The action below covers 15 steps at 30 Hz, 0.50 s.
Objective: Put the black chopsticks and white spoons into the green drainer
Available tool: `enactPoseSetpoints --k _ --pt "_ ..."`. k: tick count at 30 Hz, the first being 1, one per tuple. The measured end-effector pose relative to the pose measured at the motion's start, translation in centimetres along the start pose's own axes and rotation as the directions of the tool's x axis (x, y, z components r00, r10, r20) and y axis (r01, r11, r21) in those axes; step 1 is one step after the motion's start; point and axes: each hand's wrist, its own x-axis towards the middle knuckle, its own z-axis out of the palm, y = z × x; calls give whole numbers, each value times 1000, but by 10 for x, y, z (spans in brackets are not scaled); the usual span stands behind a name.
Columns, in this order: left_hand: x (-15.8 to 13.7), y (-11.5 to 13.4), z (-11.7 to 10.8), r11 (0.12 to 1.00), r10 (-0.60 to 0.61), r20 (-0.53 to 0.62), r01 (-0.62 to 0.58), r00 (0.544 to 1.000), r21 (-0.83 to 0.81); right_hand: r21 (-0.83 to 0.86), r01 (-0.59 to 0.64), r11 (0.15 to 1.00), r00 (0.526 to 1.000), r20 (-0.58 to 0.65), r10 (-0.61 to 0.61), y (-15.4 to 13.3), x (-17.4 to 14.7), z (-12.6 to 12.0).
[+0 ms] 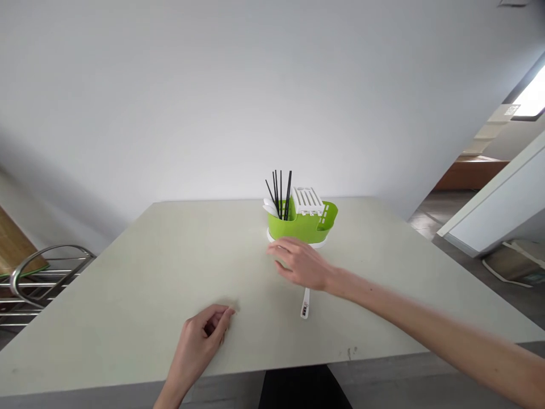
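Note:
My right hand (298, 261) is over the table in front of a green cutlery caddy (298, 230), thumb apart from the fingers, with nothing visible in it. Beneath that hand and wrist, a white handle (305, 304) with a small dark print lies on the table; its other end is hidden. Several black chopsticks (280, 190) stand in the caddy's left compartment beside white spoons (270, 209). A white slotted rack (307, 201) sits across the caddy's middle. My left hand (204, 335) rests near the front of the table, fingers curled and thumb against the index finger, with nothing seen in it.
The pale table (140, 301) reaches back to a white wall (221, 113). A metal rack (46, 278) holding a wooden board (17, 244) stands off the left edge. At the right are a white panel (502, 199) and the grey floor (460, 250).

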Motion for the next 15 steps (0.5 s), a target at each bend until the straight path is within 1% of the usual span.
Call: enactPoseSetpoints --k 3,5,7,10,12,14,15 --pt "0 2 0 1000 -1 -10 1 1000 10 57 -79 995 996 55 76 -4 -35 21" --pt "-1 2 0 1000 -9 -12 9 1000 17 100 -133 986 990 54 128 -7 -52 31" --pt "-1 2 1 1000 -17 -12 18 1000 18 151 -158 976 987 22 157 -11 -65 38" --pt "0 1 2 999 -34 -15 35 999 13 184 -200 962 971 -91 220 -20 -81 45" --pt "0 -1 3 999 -37 -15 37 999 13 165 -283 945 934 -175 310 -25 -91 50" --pt "1 -3 3 999 -28 -9 28 1000 16 140 -396 908 876 -239 419 -25 -100 53" --pt "2 -4 4 1000 -22 -7 22 1000 19 135 -458 879 839 -260 477 -23 -104 53"
